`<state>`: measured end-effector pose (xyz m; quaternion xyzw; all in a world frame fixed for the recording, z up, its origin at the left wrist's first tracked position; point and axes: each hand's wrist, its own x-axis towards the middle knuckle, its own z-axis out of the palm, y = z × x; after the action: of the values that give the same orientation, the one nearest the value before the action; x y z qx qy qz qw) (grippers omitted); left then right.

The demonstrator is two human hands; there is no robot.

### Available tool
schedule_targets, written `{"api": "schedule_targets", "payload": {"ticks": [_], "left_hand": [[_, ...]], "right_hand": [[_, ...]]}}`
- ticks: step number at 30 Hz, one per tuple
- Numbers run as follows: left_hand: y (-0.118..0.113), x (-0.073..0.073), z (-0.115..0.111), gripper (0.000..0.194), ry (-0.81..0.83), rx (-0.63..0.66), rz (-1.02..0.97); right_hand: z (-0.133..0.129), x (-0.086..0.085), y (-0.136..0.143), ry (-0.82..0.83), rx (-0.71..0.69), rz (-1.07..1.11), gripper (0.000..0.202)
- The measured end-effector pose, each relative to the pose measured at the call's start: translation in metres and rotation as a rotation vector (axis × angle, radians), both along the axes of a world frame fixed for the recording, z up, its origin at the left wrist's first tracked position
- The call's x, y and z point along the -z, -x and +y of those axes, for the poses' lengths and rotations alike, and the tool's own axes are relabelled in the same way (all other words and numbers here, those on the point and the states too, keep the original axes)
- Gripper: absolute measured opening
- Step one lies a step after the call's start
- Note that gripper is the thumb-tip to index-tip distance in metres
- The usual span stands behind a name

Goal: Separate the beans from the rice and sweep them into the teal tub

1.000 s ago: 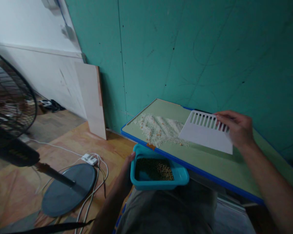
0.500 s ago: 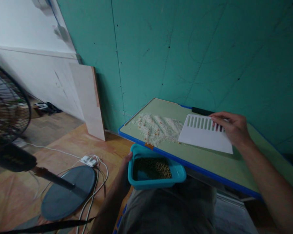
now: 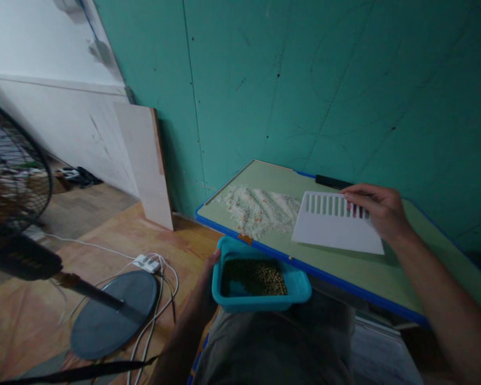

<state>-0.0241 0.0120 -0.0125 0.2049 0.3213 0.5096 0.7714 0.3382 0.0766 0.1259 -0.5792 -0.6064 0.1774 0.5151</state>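
Note:
My left hand (image 3: 207, 286) grips the left end of a turquoise plastic tub (image 3: 254, 306), held just below the table's front edge. Tan round beans (image 3: 271, 279) and small dark green grains (image 3: 239, 271) lie inside it. With fingers closed on its slotted right end, my right hand (image 3: 379, 208) holds a white slotted plastic sheet (image 3: 336, 232) tilted over the table. Left of the sheet, white rice-like grains (image 3: 260, 211) spread over the tabletop, with a few tan beans among them. One single bean (image 3: 291, 258) sits at the blue front edge, above the tub.
The pale green table (image 3: 385, 278) has a blue rim and stands against a green wall (image 3: 240, 96). A black bar (image 3: 332, 182) lies at its back edge. On the left are a standing fan (image 3: 116, 315), a power strip (image 3: 146, 263) with cables, and a leaning board (image 3: 146, 166).
A bean has moved from beside the sheet's lower left corner to the table's front edge. The sheet has dipped slightly, and the tub has shifted a little to the right.

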Motion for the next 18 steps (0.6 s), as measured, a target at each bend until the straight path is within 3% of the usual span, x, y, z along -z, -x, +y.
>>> {"api": "schedule_targets", "payload": {"ticks": [6, 12, 18], "left_hand": [[0.001, 0.002, 0.0, 0.054, 0.02, 0.009, -0.005], [0.003, -0.003, 0.001, 0.052, -0.029, -0.032, -0.012], [0.016, -0.007, 0.005, 0.045, -0.082, -0.134, 0.069]], "right_hand": [[-0.001, 0.001, 0.01, 0.057, -0.085, -0.012, 0.017], [0.003, 0.003, 0.031, -0.059, 0.0, 0.086, 0.021], [0.051, -0.01, 0.074, -0.231, 0.047, 0.122, 0.019]]}}
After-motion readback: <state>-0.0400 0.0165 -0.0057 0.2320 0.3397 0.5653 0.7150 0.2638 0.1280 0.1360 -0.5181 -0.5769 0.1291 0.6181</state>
